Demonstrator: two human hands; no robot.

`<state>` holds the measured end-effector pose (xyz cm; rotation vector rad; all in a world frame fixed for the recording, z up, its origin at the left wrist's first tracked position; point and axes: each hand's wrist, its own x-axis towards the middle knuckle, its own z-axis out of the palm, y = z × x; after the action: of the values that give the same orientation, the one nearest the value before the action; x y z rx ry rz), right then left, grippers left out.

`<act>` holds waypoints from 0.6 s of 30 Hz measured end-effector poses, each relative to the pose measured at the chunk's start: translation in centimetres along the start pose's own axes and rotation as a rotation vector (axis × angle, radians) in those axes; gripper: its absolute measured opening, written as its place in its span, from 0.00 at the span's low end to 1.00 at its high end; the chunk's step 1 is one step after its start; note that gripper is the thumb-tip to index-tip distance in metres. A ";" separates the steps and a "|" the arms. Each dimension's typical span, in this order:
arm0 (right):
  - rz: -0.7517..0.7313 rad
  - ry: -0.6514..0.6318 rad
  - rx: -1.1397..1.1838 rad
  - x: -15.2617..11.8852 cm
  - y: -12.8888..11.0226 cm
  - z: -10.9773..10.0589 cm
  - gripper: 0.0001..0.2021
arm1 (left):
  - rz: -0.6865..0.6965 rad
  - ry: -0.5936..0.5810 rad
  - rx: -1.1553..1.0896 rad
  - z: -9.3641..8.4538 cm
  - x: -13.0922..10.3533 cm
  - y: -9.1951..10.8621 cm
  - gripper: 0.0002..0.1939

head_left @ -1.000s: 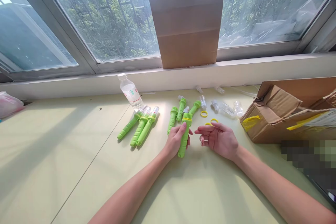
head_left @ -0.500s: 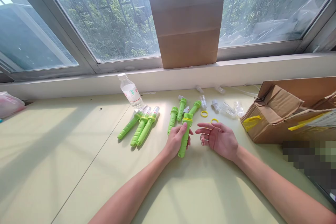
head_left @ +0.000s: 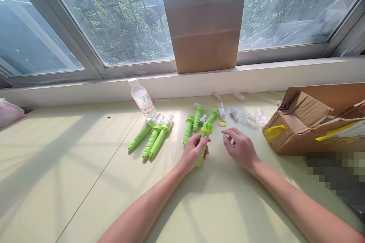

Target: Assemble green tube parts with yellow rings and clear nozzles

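Note:
My left hand (head_left: 194, 152) is wrapped round a green ridged plastic handle (head_left: 205, 132), tilted with its threaded end up and away from me. A yellow ring sits around the base of that thread. To its right, my right hand (head_left: 241, 149) is palm down, thumb and index finger pinched together; a sliver of yellow at the fingertips looks like a yellow ring, mostly hidden. Another yellow ring (head_left: 222, 122) lies on the table just beyond. Similar green handles, one of them here (head_left: 188, 129), lie past my left hand.
Three green handles with clear tips (head_left: 161, 136) lie at left, near a water bottle (head_left: 143, 100). Several clear plastic caps (head_left: 248, 118) are scattered at the back right. An open cardboard box (head_left: 308, 125) stands on the right, and a cardboard sheet (head_left: 208, 22) leans at the window.
My right hand has turned from open and palm up to palm down with a pinch, over where a yellow ring lay. The green handle in my left hand has shifted slightly right.

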<state>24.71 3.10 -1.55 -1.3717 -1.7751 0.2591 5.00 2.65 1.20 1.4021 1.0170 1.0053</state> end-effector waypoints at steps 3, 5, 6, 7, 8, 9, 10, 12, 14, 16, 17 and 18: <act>-0.070 0.106 -0.288 0.4 0.4 0.0 0.14 | -0.006 -0.011 0.010 0.2 0.0 0.0 0.19; -0.066 0.106 -0.427 1.0 0.9 -0.3 0.14 | -0.007 -0.013 0.027 0.3 0.0 0.0 0.19; -0.066 0.089 -0.483 1.3 1.2 -0.5 0.14 | -0.005 -0.011 0.039 0.4 0.0 0.0 0.19; -0.071 0.064 -0.531 1.6 1.6 -0.8 0.15 | -0.002 -0.010 0.053 0.5 -0.1 0.0 0.19; -0.079 0.026 -0.572 1.8 1.9 -1.0 0.15 | 0.002 -0.009 0.068 0.5 -0.1 0.0 0.19; -0.082 -0.001 -0.607 2.1 2.3 -1.2 0.15 | 0.004 -0.008 0.080 0.6 -0.1 0.0 0.19; -0.071 -0.019 -0.637 2.3 2.6 -1.3 0.16 | 0.005 -0.005 0.090 0.6 -0.1 0.0 0.19; -0.055 -0.044 -0.664 2.6 3.2 -1.3 0.17 | 0.007 0.004 0.104 0.7 -0.1 -0.1 0.19; -0.025 -0.052 -0.672 2.8 3.5 -1.1 0.17 | 0.004 0.014 0.112 0.7 0.0 -0.2 0.19; 0.024 -0.047 -0.688 3.0 3.6 -0.7 0.18 | 0.000 0.017 0.117 0.7 0.1 -0.3 0.19; 0.051 -0.042 -0.700 3.1 3.6 -0.6 0.18 | -0.001 0.017 0.118 0.7 0.1 -0.3 0.19; 0.077 -0.040 -0.714 3.3 3.6 -0.4 0.18 | -0.002 0.018 0.118 0.7 0.1 -0.3 0.19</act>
<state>27.40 7.15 -1.85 -1.9331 -1.9362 -0.3497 5.70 2.56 0.82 1.4902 1.1051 0.9714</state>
